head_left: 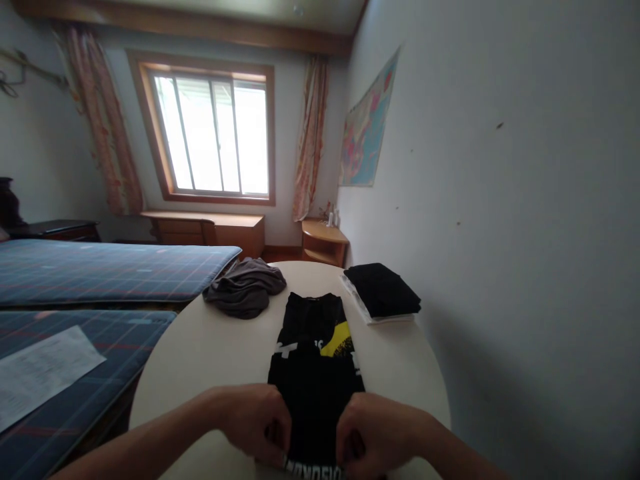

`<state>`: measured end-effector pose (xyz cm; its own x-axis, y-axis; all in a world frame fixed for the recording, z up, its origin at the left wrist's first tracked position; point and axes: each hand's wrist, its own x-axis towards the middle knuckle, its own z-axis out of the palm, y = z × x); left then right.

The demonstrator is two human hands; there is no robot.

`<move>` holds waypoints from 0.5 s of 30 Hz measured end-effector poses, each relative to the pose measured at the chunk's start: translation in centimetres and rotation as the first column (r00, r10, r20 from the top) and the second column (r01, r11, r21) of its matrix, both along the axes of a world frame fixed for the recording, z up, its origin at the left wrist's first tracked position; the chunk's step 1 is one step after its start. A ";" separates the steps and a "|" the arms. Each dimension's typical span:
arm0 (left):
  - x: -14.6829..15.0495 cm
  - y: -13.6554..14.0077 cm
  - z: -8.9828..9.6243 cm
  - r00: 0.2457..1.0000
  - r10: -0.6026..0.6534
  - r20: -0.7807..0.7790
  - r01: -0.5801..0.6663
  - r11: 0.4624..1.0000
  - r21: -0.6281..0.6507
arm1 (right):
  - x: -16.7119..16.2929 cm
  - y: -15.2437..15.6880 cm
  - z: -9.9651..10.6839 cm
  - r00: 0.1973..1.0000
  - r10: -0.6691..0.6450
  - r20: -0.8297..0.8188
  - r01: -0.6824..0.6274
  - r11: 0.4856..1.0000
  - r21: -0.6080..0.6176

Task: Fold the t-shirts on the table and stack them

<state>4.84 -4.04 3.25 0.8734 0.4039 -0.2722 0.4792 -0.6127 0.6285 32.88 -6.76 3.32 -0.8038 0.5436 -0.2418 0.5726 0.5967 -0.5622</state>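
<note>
A black T-shirt [317, 380] with white lettering and a yellow patch lies folded into a long narrow strip on the round white table [230, 353]. My left hand [257, 423] pinches its near left edge, fingers curled under and thumb pressed in. On the near right edge, my right hand [373, 430] grips the same shirt in a similar pinch. White letters show between the two hands at the shirt's near end, partly cut off by the frame.
A crumpled dark grey garment [247, 287] lies at the table's back left. At the back right sits a stack of folded black and white clothes [383, 290]. Left of the table are plaid mattresses [115, 267] with a paper sheet [47, 370]. A white wall [525, 267] stands close on the right.
</note>
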 end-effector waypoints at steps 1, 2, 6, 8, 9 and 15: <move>0.0 -0.3 0.2 1.000 -0.020 -0.017 0.018 0.995 -0.100 | -0.2 -0.5 0.2 1.000 0.025 0.008 -0.025 0.997 -0.071; 0.1 -0.4 0.5 0.999 -0.025 -0.022 0.021 0.988 -0.153 | -0.3 -0.8 0.4 0.999 0.042 0.012 -0.040 0.992 -0.116; 0.0 1.3 1.2 0.985 0.161 0.062 -0.169 0.974 0.152 | -0.6 0.0 1.2 0.996 -0.087 -0.001 0.087 0.996 0.024; -0.2 2.7 1.4 0.953 0.278 0.117 -0.302 0.870 0.389 | -0.5 1.2 1.4 0.968 -0.249 -0.042 0.252 0.943 0.218; -0.3 3.4 1.4 0.942 0.314 0.121 -0.334 0.825 0.455 | -0.4 1.9 1.5 0.945 -0.320 -0.073 0.327 0.897 0.299; 0.0 5.1 0.4 0.925 0.373 -0.067 -0.300 0.828 0.474 | 0.0 4.7 0.0 0.882 -0.463 -0.084 0.461 0.817 0.347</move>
